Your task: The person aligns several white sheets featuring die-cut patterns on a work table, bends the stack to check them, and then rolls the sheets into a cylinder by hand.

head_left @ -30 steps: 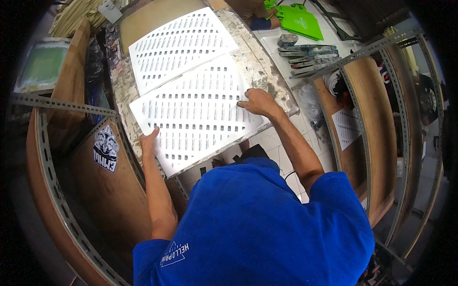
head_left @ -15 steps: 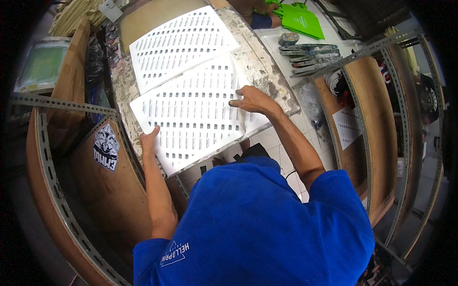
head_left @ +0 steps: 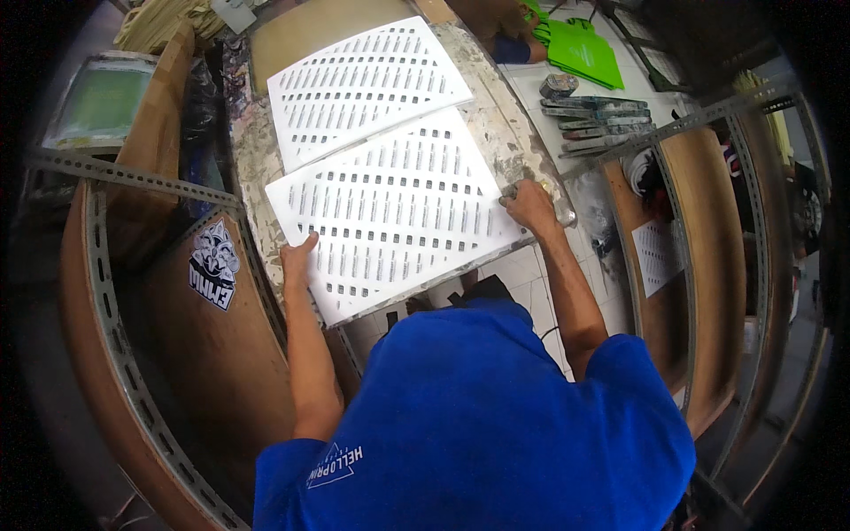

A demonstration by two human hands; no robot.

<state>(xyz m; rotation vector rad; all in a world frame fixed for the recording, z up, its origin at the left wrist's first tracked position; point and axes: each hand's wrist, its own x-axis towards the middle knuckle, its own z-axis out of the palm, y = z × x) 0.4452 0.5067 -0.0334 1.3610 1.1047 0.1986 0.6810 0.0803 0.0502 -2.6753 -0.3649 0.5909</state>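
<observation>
Two stacks or sheets of white paper printed with rows of small dark marks lie on a paint-stained table (head_left: 512, 146). The near printed sheet (head_left: 390, 212) slightly overlaps or meets the far printed sheet (head_left: 367, 88); I cannot tell how many layers each has. My left hand (head_left: 299, 263) grips the near sheet's left edge, thumb on top and fingers hidden below. At its right edge, my right hand (head_left: 531, 209) is closed, fingers curled around the sheet's border by the table's side.
Metal-framed shelves with wooden boards (head_left: 655, 195) flank me right, and a wooden panel with a sticker (head_left: 212, 265) left. Stained squeegee-like tools (head_left: 598, 124) and green bags (head_left: 584, 53) lie beyond the table, near another person's arm (head_left: 522, 51). A framed screen (head_left: 102, 102) leans far left.
My right hand has moved right, from over the near sheet to its right edge. The sheet's right side, bent before, now lies flatter. My left hand stays at the left edge.
</observation>
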